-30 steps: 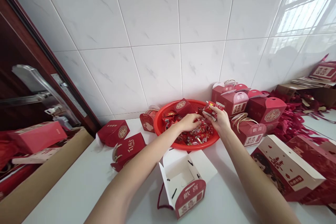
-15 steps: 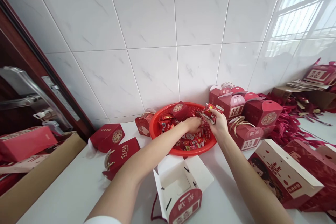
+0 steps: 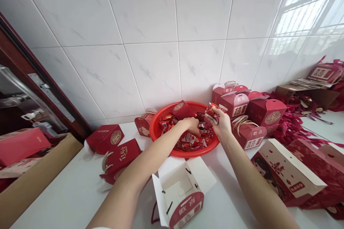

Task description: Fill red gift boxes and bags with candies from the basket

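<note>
Marbled white tiles fill my feed, a broad wall (image 3: 145, 10) running right along the back edge of the white counter (image 3: 72, 189). Down the counter's left side, a cardboard carton (image 3: 45, 164) packed with red and pink boxes! Near that back edge, around its middle, sits the red basket (image 3: 185, 154), loaded with wrapped sweets (image 3: 193, 142). Toward the counter's right side I've got a big cream-and-red box (image 3: 287, 171), with a cluster of red gift boxes (image 3: 240, 104) behind it, nearer the back edge. In front of the basket, flaps spread, stands the open box (image 3: 188, 209), white inside, and I see no sweets in it. Over on the left, two red boxes (image 3: 125, 157) lie between carton and basket.

And the hands! My left hand (image 3: 192, 126) is down in the basket, fingers curled among the sweets; I can't tell whether they're clamped on any. My right hand (image 3: 222, 124) is up at the basket's right rim, well clear of the open box, thumb and fingers clamped on red packets (image 3: 213, 115). The two hands are apart, with a small gap between them over the basket.
</note>
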Demonstrator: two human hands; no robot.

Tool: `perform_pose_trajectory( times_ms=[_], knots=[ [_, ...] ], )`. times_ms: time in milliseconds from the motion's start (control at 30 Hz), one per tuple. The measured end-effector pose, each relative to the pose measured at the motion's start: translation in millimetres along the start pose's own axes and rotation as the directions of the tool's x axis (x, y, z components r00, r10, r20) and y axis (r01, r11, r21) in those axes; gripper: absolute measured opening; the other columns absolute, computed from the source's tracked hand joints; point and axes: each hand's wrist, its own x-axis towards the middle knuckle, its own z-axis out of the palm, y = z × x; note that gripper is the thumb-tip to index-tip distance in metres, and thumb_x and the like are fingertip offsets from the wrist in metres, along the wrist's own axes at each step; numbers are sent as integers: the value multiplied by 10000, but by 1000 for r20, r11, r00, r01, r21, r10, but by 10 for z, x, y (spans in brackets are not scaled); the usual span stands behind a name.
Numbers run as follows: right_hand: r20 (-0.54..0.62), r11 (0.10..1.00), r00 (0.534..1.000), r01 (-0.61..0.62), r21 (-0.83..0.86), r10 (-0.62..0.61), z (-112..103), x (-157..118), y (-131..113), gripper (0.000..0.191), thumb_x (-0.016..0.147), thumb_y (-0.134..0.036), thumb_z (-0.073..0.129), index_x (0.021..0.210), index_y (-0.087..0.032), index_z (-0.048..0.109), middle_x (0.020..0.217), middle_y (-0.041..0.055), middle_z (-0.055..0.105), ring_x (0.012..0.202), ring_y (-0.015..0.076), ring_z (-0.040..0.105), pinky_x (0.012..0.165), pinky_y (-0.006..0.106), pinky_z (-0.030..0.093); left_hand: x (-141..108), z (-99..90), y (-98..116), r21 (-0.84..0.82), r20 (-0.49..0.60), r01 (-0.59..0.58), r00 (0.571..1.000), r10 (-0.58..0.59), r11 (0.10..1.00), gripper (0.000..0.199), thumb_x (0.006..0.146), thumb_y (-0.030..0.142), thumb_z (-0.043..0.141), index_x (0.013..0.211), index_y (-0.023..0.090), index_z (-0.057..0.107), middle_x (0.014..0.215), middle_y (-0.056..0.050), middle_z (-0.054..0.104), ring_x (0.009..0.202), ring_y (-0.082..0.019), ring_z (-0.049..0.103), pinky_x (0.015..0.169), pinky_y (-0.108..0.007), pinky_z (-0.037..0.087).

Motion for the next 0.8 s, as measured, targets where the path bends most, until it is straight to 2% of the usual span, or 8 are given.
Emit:
perform_pose_trajectory(
  times_ms=[300,400,467,567,633,700,767,800],
  knots=[
    [-44,1000,999,-25,-5,25,57,-69,-53,156,604,-136,734,674,-209,615,608,-42,664,612,144,667,543,257,613,-13,27,-85,-175,52,-36,998,46,984,219,586,176,749,803,195,770,872,-85,770,831,-288,691,725,-332,523],
    [-55,1000,998,-28,8,29,82,-97,-70,130,593,-129,715,656,-201,627,601,-37,660,604,140,652,524,246,600,-18,13,-186,-298,15,-82,996,91,951,198,607,170,752,802,187,777,828,-44,767,819,-249,689,731,-295,517],
    [-50,999,998,-45,10,45,99,-113,-81,114,584,-128,707,643,-194,635,599,-33,660,590,137,641,508,241,589,-37,-18,-256,-395,-32,-131,991,129,909,174,674,191,732,839,177,783,840,-29,771,828,-215,693,756,-266,519],
    [-4,997,997,-83,-10,83,117,-137,-96,110,573,-139,714,640,-190,643,608,-22,672,577,138,632,491,235,572,-107,-79,-327,-507,-170,-205,976,137,837,234,814,223,639,992,152,773,1010,-55,776,924,-189,691,848,-262,516],
    [51,995,994,-93,-42,95,128,-158,-109,130,566,-168,737,662,-189,653,620,-13,680,575,142,632,475,230,551,-198,-103,-343,-615,-320,-291,942,105,733,270,849,266,635,1057,144,756,1112,-82,757,998,-201,677,905,-293,507],
    [116,991,988,-96,-89,106,145,-195,-134,173,557,-221,772,685,-183,663,627,-6,679,569,143,628,441,216,509,-334,-97,-338,-727,-468,-410,883,41,551,295,815,341,706,1028,145,761,1095,-90,757,999,-219,672,912,-325,506],
    [192,983,973,-99,-154,128,172,-256,-179,228,549,-281,804,705,-176,674,643,0,681,562,140,621,415,205,464,-514,-57,-320,-790,-542,-496,840,-33,361,357,742,414,782,970,139,766,1002,-85,761,935,-221,676,880,-341,512],
    [235,977,962,-95,-192,140,188,-299,-211,257,549,-307,816,727,-175,684,663,3,689,566,140,619,415,203,451,-620,-27,-307,-805,-549,-508,834,-58,305,397,718,446,799,965,138,763,959,-76,756,899,-213,675,858,-339,514]
  ],
)
